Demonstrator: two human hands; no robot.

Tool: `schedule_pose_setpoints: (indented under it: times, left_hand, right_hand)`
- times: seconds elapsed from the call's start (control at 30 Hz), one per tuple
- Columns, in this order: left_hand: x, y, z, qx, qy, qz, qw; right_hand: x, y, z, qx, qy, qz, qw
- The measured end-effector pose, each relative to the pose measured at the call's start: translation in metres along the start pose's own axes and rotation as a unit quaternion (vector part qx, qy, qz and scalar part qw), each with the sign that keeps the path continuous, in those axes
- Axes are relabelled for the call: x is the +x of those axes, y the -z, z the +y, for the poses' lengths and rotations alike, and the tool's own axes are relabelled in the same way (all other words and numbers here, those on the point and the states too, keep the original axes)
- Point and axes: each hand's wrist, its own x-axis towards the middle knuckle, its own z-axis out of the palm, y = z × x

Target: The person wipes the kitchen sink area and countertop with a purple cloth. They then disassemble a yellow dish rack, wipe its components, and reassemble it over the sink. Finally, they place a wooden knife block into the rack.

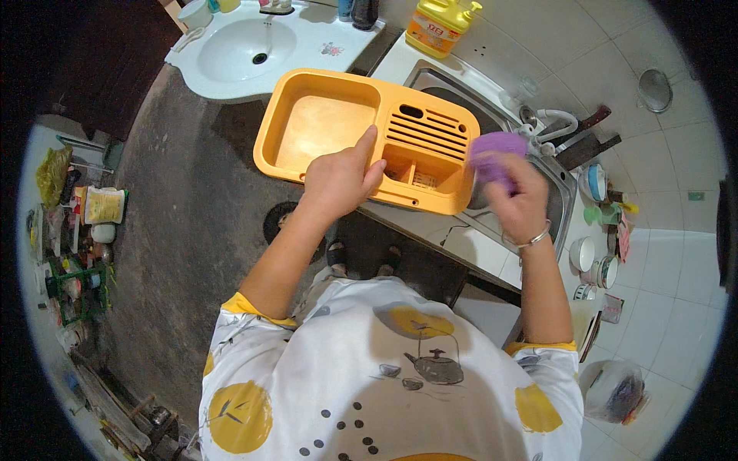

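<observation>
An orange plastic drain rack [323, 80] slants across the view, with a wide basin part at left and slots and small compartments at right. My left hand [340, 180] grips its near rim, index finger and thumb over the top, the other fingers hidden. In my right hand [516, 196], slightly blurred, is a bunched purple cloth [498, 147] at the rack's right end. Beneath that end lies the metal sink [570, 201], partly covered by the rack. I cannot tell whether the rack rests on the sink's edge.
A white washbasin [231, 48] stands at the far left. Behind the sink are a yellow detergent jug [438, 31], a faucet [560, 123] and knives [590, 150] by the wall. Several bowls [583, 253] sit along the right counter. Shelved goods [104, 206] line the left wall.
</observation>
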Motion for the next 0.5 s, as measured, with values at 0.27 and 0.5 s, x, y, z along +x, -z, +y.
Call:
schedule_pose_setpoints:
  times: [0.27, 0.5]
  left_hand:
    - [0.0, 0.0, -0.002, 0.008, -0.036, -0.006, 0.999]
    - [0.001, 0.002, -0.001, 0.014, -0.018, -0.013, 1.0]
  right_hand:
    - [0.044, -0.082, 0.003, -0.181, -0.201, -0.491, 0.828]
    - [0.047, -0.092, 0.012, -0.11, -0.279, -0.482, 0.823]
